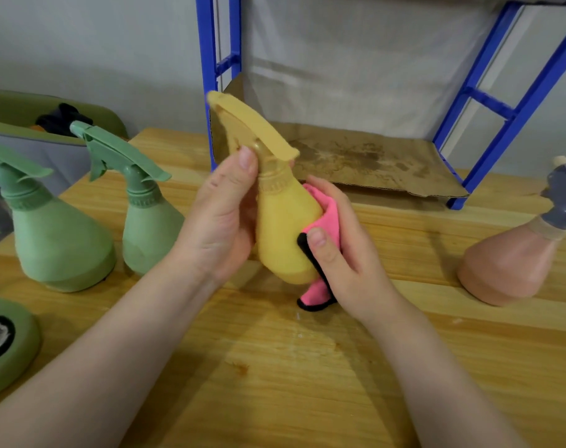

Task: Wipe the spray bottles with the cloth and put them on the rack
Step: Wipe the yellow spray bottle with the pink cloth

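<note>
Four bottles: I count one yellow, two green, one pink.
Yellow bottle [285,234]: frame centre, lifted off table [307,367].
Left hand [223,221]: grasping its neck.
Right hand [343,250]: pressing cloth [323,218] to its side.
Green bottles [62,234] [149,221]: left.
Pink bottle [511,260]: right edge.
Rack [488,101]: upper centre, cardboard-lined.

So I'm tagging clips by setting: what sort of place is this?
Probably a home or workshop utility corner: a wooden table, a blue metal rack lined with stained cardboard, and spray bottles standing about.
</note>
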Action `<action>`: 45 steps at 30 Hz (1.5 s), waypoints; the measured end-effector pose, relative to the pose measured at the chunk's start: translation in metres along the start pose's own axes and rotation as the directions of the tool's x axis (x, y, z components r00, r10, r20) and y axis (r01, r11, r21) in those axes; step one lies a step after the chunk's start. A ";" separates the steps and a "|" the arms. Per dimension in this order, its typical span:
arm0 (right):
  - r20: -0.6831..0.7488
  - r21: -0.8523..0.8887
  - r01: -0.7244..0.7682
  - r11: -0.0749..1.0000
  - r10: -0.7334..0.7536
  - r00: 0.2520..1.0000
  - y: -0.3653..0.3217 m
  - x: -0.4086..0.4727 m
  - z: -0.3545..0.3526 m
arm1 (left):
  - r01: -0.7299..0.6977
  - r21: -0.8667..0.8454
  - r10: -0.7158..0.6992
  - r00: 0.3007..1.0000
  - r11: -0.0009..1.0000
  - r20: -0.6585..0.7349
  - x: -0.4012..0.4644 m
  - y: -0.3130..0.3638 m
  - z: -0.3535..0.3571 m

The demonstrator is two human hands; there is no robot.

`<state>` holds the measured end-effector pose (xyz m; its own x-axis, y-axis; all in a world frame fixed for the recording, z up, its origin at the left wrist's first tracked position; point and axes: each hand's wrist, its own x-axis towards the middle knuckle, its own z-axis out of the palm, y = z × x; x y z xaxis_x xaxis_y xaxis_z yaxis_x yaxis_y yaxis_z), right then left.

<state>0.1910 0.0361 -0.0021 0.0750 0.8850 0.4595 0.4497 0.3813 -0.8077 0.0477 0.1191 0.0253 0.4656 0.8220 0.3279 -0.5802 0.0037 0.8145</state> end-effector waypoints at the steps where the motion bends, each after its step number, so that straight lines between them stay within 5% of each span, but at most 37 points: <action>1: 0.014 -0.029 0.019 0.999 -0.019 1.000 -0.001 0.000 0.000 | 0.029 0.050 -0.031 0.998 0.998 0.050 -0.002 -0.003 0.001; 6: 0.037 -0.176 0.021 0.984 -0.015 0.999 -0.003 -0.002 0.002 | 0.075 0.209 -0.104 0.986 0.975 0.129 -0.007 -0.013 0.006; 11: -0.061 -0.231 -0.018 0.973 0.004 0.998 -0.011 -0.003 0.010 | -0.023 0.313 -0.032 0.985 0.949 0.169 -0.006 -0.010 0.004; 15: -0.179 -0.354 -0.104 0.930 0.041 0.983 -0.014 -0.002 0.015 | -0.018 0.379 -0.104 0.949 0.925 0.299 -0.008 -0.004 0.007; 20: -0.256 -0.499 -0.030 0.866 -0.114 0.960 -0.011 -0.002 0.018 | -0.050 0.339 -0.030 0.974 0.940 0.226 -0.010 -0.014 0.011; 31: -0.168 -0.256 -0.079 0.963 0.036 0.985 0.011 -0.003 0.015 | -0.133 0.140 0.142 0.988 0.981 -0.057 -0.003 -0.006 0.007; 39: -0.099 0.028 -0.070 0.997 0.072 0.992 0.024 -0.004 0.015 | -0.159 -0.030 0.152 0.975 0.987 -0.160 0.002 0.006 0.001; 45: -0.039 0.087 -0.046 0.995 0.049 0.998 0.024 -0.003 0.020 | -0.139 -0.132 0.101 0.960 0.981 -0.262 0.003 0.011 -0.001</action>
<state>0.1834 0.0477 -0.0306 0.1317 0.8916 0.4332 0.3671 0.3621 -0.8568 0.0418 0.1221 0.0346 0.2130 0.9386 0.2714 -0.7222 -0.0358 0.6907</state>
